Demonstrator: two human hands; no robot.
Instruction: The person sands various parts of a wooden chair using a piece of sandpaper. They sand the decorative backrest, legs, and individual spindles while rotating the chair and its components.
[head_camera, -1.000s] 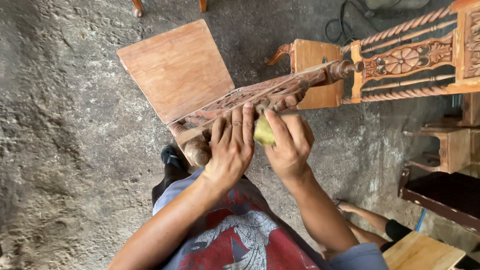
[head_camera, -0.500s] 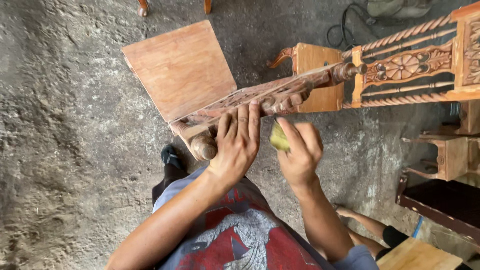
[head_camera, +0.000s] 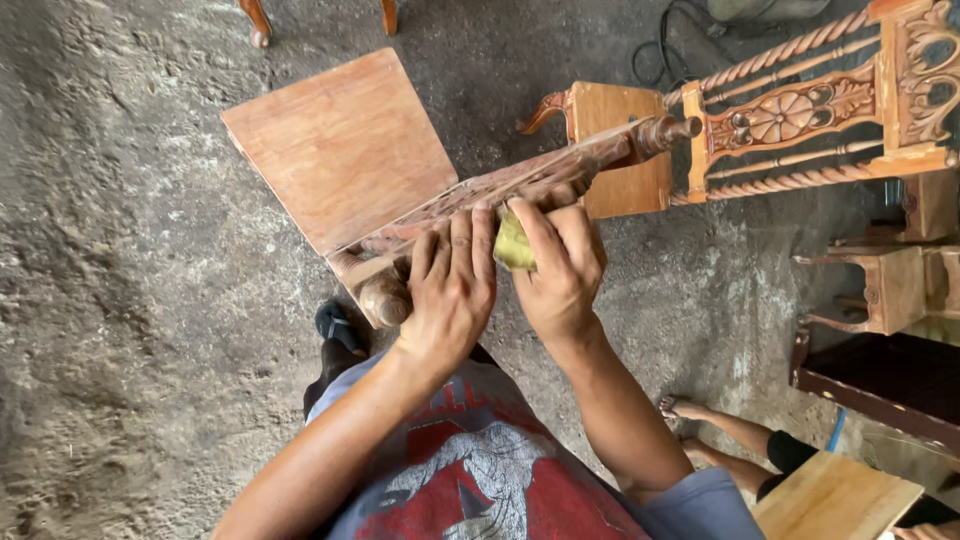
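— Where's the pad?
— I see the yellow sanding pad (head_camera: 512, 245) pinched in my right hand (head_camera: 560, 275), pressed against the carved chair back (head_camera: 500, 190).
— Left hand (head_camera: 450, 290)?
— Flat, fingers spread on that chair back, beside the pad.

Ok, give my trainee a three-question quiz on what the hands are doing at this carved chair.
1. True or false: the right hand holds a yellow pad against the carved chair back.
2. What does the left hand rest on?
A. the chair back
B. the floor
C. a stool
3. Whose bare foot shows at lower right?

Key: 1 true. 2 A. 3 Another person's, sitting nearby.
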